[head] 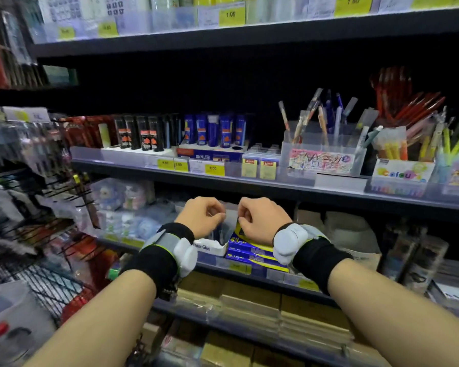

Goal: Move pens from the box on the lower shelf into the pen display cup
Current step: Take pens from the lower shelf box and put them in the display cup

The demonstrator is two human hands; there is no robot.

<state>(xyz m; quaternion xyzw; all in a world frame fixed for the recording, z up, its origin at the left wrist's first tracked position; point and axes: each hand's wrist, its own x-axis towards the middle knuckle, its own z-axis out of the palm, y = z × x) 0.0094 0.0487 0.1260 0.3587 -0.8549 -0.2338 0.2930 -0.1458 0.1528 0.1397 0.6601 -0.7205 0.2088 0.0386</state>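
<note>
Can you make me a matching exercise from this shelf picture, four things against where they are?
Things:
1. blue tubes
2. pen display cup
3. blue and yellow box
4. yellow price tag 1.00

Places:
A. top shelf edge
B. lower shelf, under the right hand
C. middle shelf, centre
D. middle shelf, right of the sticky notes

Pairs: 1-C, 2-D, 3-B, 4-A

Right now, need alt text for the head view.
Left hand and right hand, fingers curled, work at a blue-and-yellow box on a lower shop shelf. The clear pen display cup stands on the shelf above, to the right.
</note>
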